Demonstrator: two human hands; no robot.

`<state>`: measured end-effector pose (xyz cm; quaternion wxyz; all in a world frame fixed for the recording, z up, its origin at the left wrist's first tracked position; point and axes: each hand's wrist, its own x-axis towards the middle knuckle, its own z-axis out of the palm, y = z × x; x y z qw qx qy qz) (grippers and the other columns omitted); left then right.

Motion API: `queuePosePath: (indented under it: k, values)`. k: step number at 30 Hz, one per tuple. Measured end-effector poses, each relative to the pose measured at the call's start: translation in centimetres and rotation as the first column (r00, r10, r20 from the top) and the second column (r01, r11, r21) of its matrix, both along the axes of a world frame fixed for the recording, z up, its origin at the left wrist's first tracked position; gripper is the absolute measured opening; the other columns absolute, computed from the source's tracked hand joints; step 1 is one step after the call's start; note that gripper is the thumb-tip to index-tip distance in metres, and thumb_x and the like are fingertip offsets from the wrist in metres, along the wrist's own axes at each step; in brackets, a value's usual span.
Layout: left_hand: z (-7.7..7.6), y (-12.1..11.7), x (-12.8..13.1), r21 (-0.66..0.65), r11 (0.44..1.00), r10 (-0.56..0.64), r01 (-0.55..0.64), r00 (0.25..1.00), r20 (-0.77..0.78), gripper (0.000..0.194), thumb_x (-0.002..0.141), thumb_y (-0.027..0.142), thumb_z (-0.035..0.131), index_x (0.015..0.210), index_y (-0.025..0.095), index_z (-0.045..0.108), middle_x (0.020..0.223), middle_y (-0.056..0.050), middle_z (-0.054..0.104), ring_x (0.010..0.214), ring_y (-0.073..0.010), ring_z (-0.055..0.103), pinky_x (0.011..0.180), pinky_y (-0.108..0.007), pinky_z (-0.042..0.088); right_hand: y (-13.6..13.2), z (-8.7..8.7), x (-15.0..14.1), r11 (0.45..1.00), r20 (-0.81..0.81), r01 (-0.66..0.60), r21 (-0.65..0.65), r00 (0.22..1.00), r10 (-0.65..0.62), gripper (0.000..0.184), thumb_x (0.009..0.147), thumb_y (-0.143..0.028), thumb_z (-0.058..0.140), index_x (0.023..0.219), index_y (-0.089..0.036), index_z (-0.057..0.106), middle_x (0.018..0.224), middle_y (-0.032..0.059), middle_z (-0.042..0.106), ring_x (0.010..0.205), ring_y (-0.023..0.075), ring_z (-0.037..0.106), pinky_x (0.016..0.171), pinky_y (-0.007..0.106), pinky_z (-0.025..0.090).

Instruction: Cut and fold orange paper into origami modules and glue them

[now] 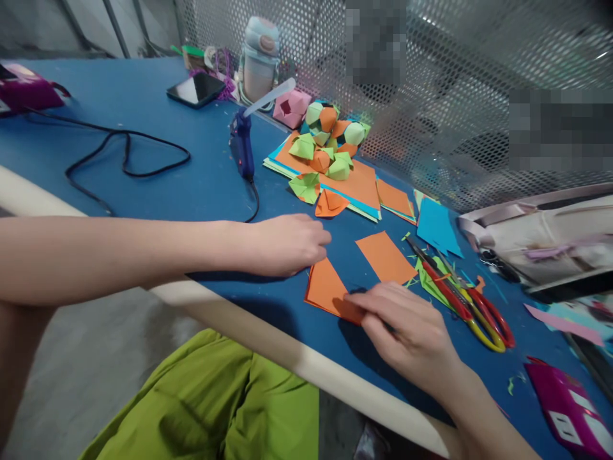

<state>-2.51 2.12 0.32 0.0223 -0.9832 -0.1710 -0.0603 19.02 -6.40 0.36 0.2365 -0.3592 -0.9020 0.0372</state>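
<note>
A folded piece of orange paper lies near the front edge of the blue table between both hands. With fingers curled, my left hand presses on its upper left corner; the fingertips are partly hidden. My right hand grips the lower right corner between thumb and fingers. Just beyond them is a flat orange paper rectangle. To the right, scissors with red handles and others with yellow handles lie over green paper scraps.
A blue glue gun stands left of stacked coloured sheets topped with green and orange folded pieces. Its black cord crosses the table. Behind are a phone, bottle and metal mesh. A light bag sits right.
</note>
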Motion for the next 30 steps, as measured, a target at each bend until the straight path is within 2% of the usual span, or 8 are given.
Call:
queuePosePath:
  k: [3, 10, 14, 17, 20, 24, 27, 30]
  values:
    - [0.3, 0.4, -0.1, 0.075, 0.993, 0.083, -0.089, 0.994, 0.077, 0.019, 0.083, 0.010, 0.044, 0.081, 0.014, 0.062, 0.091, -0.013, 0.061, 0.082, -0.0222, 0.054, 0.071, -0.034, 0.040, 0.8, -0.7, 0.4, 0.995, -0.017, 0.095, 0.041, 0.995, -0.094, 0.023, 0.087, -0.011, 0.043, 0.094, -0.018, 0.064, 0.076, 0.0061, 0.065, 0.070, 0.0164, 0.062, 0.063, 0.030, 0.051]
    - [0.0, -1.3, 0.5, 0.002, 1.000, 0.010, -0.010, 0.998, 0.070, 0.026, 0.091, 0.027, 0.039, 0.086, 0.015, 0.061, 0.092, -0.011, 0.060, 0.081, -0.0202, 0.054, 0.072, -0.032, 0.041, 1.6, -1.7, 0.0, 0.996, -0.027, 0.087, 0.035, 0.996, -0.086, 0.018, 0.088, -0.013, 0.048, 0.097, -0.015, 0.064, 0.089, 0.0103, 0.065, 0.082, 0.0185, 0.061, 0.072, 0.033, 0.052]
    - [-0.3, -1.4, 0.5, -0.032, 0.994, 0.104, -0.103, 0.994, 0.024, 0.035, 0.087, 0.044, 0.047, 0.099, 0.013, 0.059, 0.099, -0.013, 0.059, 0.089, -0.0234, 0.055, 0.078, -0.035, 0.042, 1.6, -2.2, -0.5, 0.979, 0.111, 0.188, 0.082, 0.974, -0.196, 0.027, 0.088, -0.028, 0.052, 0.108, -0.012, 0.061, 0.113, 0.0175, 0.061, 0.105, 0.0281, 0.056, 0.087, 0.047, 0.048]
    - [-0.2, -1.3, 0.4, -0.055, 0.991, 0.120, -0.120, 0.993, -0.006, 0.036, 0.085, 0.044, 0.050, 0.101, 0.012, 0.058, 0.102, -0.014, 0.059, 0.093, -0.0246, 0.055, 0.083, -0.036, 0.042, 1.6, -2.6, -0.6, 0.980, 0.189, 0.190, 0.064, 0.962, -0.199, 0.036, 0.089, -0.033, 0.051, 0.114, -0.010, 0.058, 0.126, 0.0198, 0.055, 0.117, 0.0320, 0.050, 0.094, 0.053, 0.044]
    - [0.0, -1.4, 0.3, -0.106, 0.986, 0.126, -0.127, 0.992, -0.010, 0.037, 0.084, 0.042, 0.053, 0.104, 0.010, 0.057, 0.102, -0.015, 0.059, 0.096, -0.0266, 0.056, 0.084, -0.038, 0.044, 1.6, -2.8, -0.8, 0.987, 0.128, 0.161, 0.003, 0.979, -0.160, 0.030, 0.089, -0.031, 0.051, 0.110, -0.012, 0.058, 0.124, 0.0183, 0.056, 0.117, 0.0294, 0.050, 0.096, 0.051, 0.044]
    - [-0.2, -1.4, 0.2, -0.247, 0.965, 0.103, -0.082, 0.992, 0.073, 0.037, 0.083, 0.034, 0.056, 0.111, 0.010, 0.054, 0.109, -0.016, 0.059, 0.102, -0.0280, 0.056, 0.087, -0.040, 0.045, 1.2, -2.3, -1.3, 0.970, -0.090, 0.170, -0.175, 0.978, -0.188, 0.016, 0.085, -0.028, 0.055, 0.096, -0.018, 0.059, 0.107, 0.0110, 0.065, 0.103, 0.0236, 0.059, 0.087, 0.041, 0.050]
    - [-0.4, -1.3, 0.4, -0.440, 0.897, 0.173, -0.036, 0.946, 0.276, 0.050, 0.080, 0.028, 0.060, 0.125, 0.013, 0.043, 0.124, -0.018, 0.052, 0.110, -0.0268, 0.054, 0.091, -0.040, 0.044, 1.2, -2.0, -1.5, 0.891, -0.252, 0.245, -0.383, 0.900, -0.356, 0.010, 0.082, -0.030, 0.056, 0.081, -0.020, 0.057, 0.082, 0.0036, 0.066, 0.077, 0.0179, 0.062, 0.070, 0.031, 0.051]
    - [-0.4, -1.4, 0.8, -0.710, 0.704, 0.405, 0.017, 0.812, 0.421, 0.070, 0.075, 0.028, 0.064, 0.135, 0.018, 0.029, 0.132, -0.017, 0.046, 0.102, -0.0215, 0.059, 0.084, -0.036, 0.048, 1.5, -1.9, -1.3, 0.783, -0.469, 0.231, -0.577, 0.691, -0.550, 0.016, 0.077, -0.035, 0.062, 0.076, -0.020, 0.055, 0.069, -0.0009, 0.060, 0.060, 0.0129, 0.056, 0.057, 0.025, 0.047]
